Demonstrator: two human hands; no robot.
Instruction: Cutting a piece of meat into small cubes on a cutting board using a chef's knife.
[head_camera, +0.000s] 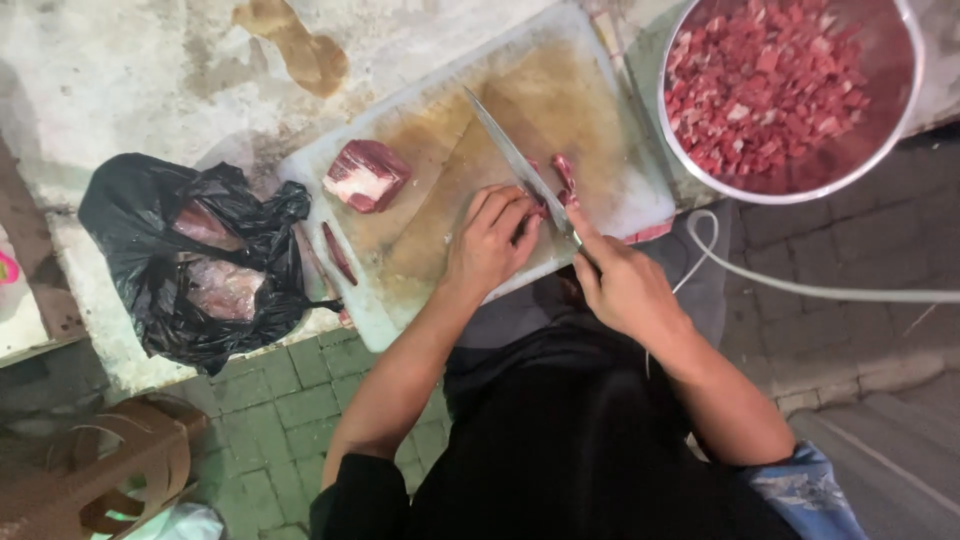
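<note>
My right hand (622, 282) grips the handle of a long knife (515, 160), its blade slanting up and left across the stained white cutting board (440, 150). My left hand (492, 240) presses down on small strips of raw red meat (560, 180) right beside the blade. A larger chunk of raw meat (365, 175) lies apart on the board's left half. A thin meat strip (338, 253) rests near the board's left edge.
A metal bowl (905, 90) full of diced red meat stands at the upper right. A black plastic bag (195, 260) holding more meat sits left of the board. A white hose (800, 288) crosses the paved ground at right. A brown stool (110, 470) stands at lower left.
</note>
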